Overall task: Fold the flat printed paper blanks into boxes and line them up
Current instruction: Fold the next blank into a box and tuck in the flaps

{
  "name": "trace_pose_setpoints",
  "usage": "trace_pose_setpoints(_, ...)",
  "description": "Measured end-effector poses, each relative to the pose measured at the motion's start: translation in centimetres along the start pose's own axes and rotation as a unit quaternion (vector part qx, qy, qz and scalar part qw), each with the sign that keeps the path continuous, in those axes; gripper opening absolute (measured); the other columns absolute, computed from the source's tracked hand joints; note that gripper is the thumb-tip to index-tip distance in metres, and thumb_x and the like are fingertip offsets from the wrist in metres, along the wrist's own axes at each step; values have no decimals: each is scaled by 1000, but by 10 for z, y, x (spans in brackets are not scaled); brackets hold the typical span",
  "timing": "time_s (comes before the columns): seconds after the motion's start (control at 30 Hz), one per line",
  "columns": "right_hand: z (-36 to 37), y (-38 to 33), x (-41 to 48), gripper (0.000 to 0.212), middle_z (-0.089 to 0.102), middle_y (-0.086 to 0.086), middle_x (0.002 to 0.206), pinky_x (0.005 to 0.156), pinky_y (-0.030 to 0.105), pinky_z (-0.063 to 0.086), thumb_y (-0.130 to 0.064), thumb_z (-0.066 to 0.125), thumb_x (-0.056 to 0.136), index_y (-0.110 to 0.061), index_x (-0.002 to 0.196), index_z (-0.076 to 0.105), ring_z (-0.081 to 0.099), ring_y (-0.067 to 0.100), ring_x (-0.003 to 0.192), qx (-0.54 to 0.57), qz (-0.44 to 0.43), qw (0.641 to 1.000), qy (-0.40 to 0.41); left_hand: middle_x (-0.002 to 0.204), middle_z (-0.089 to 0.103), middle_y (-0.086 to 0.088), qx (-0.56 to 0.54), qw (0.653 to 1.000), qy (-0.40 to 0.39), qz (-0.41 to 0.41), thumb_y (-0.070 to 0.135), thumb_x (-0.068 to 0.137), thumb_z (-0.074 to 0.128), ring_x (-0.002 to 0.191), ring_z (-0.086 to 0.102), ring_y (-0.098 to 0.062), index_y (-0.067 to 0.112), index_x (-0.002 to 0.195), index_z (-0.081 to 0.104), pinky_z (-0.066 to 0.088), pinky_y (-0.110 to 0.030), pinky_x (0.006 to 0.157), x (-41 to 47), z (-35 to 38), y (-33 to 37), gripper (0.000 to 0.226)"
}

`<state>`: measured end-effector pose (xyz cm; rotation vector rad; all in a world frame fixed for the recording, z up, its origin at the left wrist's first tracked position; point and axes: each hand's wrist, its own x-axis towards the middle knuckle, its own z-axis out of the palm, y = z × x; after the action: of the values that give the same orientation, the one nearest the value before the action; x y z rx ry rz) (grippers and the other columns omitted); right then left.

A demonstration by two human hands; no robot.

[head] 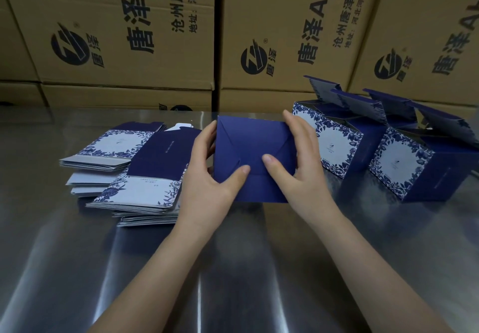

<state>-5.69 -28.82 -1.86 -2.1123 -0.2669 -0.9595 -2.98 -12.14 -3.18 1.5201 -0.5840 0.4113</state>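
– So, head view: what's being held there?

– A blue box (248, 141) is gripped by both hands, with its plain dark bottom turned toward the camera. The bottom flaps can be seen crossed over each other. The left hand (207, 177) is wrapped round the left edge, fingers tucked behind and thumb pressed flat on the flaps. The right hand (303, 169) is curled round the right edge the same way, its thumb laid near the middle seam. Whether the box is rested on the steel surface (233, 268) or lifted off it can't be told.

– And the rest of the stuff?

– Flat blanks (134, 166) are piled in a loose, slipped stack on the surface, just left of the left hand, with blue floral print and white panels facing up. Folded boxes (404, 166) are stood to the right, side by side, with lids left open and flaps sticking up; at least two printed fronts can be made out. The closest one is set just beside the right hand. Brown cartons (116, 34) printed with dark logos and characters are stacked like a wall behind everything.
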Motion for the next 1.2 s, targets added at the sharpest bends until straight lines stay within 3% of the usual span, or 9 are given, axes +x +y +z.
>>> trace_pose_setpoints(0.17, -2, -1, 0, 72, 34, -7, 148, 115, 27, 32, -28, 72, 80, -24, 144, 38, 28, -2, 138, 9, -1, 1000, 3, 126, 50, 38, 12, 1000, 23, -6, 11, 78, 80, 122, 47, 10, 40, 138, 42, 43, -7, 89, -1, 1, -1, 77)
trace_pose_setpoints(0.27, 2, -1, -1, 67, 43, -5, 138, 110, 18, 31, -20, 78, 77, -24, 134, 44, 35, -3, 131, 1, -21, 999, 34, 127, 50, 37, 31, 999, 42, -10, 10, 78, 80, 122, 48, 10, 38, 139, 42, 45, -13, 94, -2, 2, -1, 78)
trace_pose_setpoints(0.37, 6, 1, -1, 66, 45, -7, 127, 102, 5, 27, -15, 82, 74, -29, 125, 43, 39, -7, 120, -12, -28, 998, 53, 130, 51, 27, 58, 997, 57, -14, 13, 78, 80, 123, 48, 6, 40, 140, 44, 48, -30, 101, -4, 4, 0, 77)
trace_pose_setpoints(0.5, 10, 2, -2, 63, 47, -4, 120, 97, 2, 27, -16, 82, 71, -27, 120, 44, 41, -4, 110, -24, -37, 996, 82, 135, 52, 22, 89, 993, 73, -5, 15, 78, 79, 125, 48, -1, 39, 143, 41, 48, -41, 101, -7, 6, 0, 78)
trace_pose_setpoints(0.63, 13, 2, -4, 58, 47, -3, 115, 94, 1, 27, -15, 84, 70, -14, 118, 50, 41, -2, 104, -44, -44, 993, 102, 135, 52, 21, 106, 991, 83, 4, 15, 79, 78, 128, 47, -6, 37, 143, 41, 47, -42, 102, -8, 9, -1, 77)
trace_pose_setpoints(0.83, 14, 0, -4, 56, 44, -6, 109, 92, 1, 27, -16, 83, 68, -10, 113, 50, 40, -1, 100, -60, -52, 989, 125, 137, 53, 15, 120, 988, 96, 18, 14, 80, 77, 128, 48, -8, 31, 145, 42, 47, -43, 102, -9, 11, -1, 76)
trace_pose_setpoints(1.2, 13, 0, -3, 59, 46, -1, 119, 102, 11, 29, -13, 84, 71, -6, 119, 51, 45, 12, 114, -55, -66, 990, 109, 140, 52, 13, 96, 991, 95, 13, 10, 81, 76, 129, 47, -3, 29, 146, 42, 42, -35, 105, -7, 11, -3, 76)
